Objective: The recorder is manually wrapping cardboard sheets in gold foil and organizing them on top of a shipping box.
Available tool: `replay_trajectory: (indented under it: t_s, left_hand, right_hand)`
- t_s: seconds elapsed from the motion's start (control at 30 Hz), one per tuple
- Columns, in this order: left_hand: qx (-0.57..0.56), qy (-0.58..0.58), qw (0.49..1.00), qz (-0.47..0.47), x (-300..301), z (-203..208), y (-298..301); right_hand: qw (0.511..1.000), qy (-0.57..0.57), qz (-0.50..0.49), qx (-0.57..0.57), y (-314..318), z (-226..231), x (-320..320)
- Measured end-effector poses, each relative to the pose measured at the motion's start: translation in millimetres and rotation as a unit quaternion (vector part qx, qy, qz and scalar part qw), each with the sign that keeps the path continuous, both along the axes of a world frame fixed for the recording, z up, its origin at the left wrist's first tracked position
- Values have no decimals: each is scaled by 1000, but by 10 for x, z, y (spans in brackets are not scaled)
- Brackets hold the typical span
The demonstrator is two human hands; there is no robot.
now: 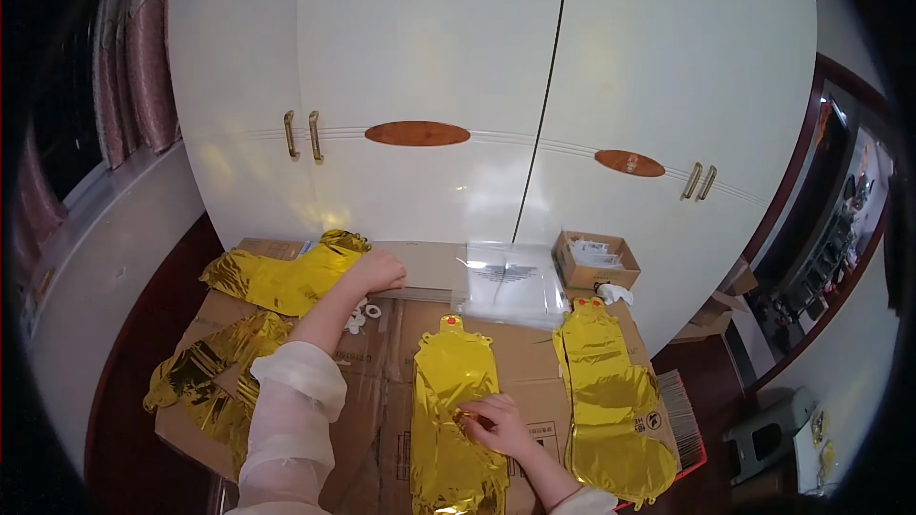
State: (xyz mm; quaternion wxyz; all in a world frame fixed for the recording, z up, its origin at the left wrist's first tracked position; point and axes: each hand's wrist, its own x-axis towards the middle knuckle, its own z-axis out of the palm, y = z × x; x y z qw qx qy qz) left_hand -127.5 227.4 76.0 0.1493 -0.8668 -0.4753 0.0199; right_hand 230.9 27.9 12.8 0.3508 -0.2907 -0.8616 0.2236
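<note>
Flat, uninflated gold foil balloons lie on a cardboard surface. My right hand (501,425) rests over the middle foil balloon (456,367), its fingers pinched on a small shiny gold-brown piece (466,416). Whether that piece belongs to the balloon I cannot tell. My left arm reaches forward, and my left hand (382,271) is closed beside the far-left foil balloon (301,277); whatever it holds is hidden. Below that wrist sit several small white rings (361,317). Another crumpled foil balloon (224,372) lies at the near left, partly behind my sleeve.
Clear plastic bags (512,284) lie at the back, next to an open cardboard box (599,277) with white packets. More gold foil balloons (611,401) are on the right. White cabinet doors (429,48) stand behind the cardboard (382,420). A grey stool (768,434) stands far right.
</note>
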Motion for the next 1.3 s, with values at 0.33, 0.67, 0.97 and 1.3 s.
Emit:
replay_trajectory:
  t_s: [0.33,0.67,0.97,1.3]
  left_hand:
    - [174,-60,981,66,57,18,-92]
    - [266,-209,940,35,64,777,-836]
    - [340,-78,911,-219,1120,484,-2457]
    - [110,-276,941,-162,1336,-160,-2785]
  right_hand:
    - [1000,12,3,3,9,-29,9]
    - [999,38,-5,4,-23,-42,-10]
    - [735,503,-12,-453,165,-73,53]
    - [856,307,-87,-407,59,-178,425]
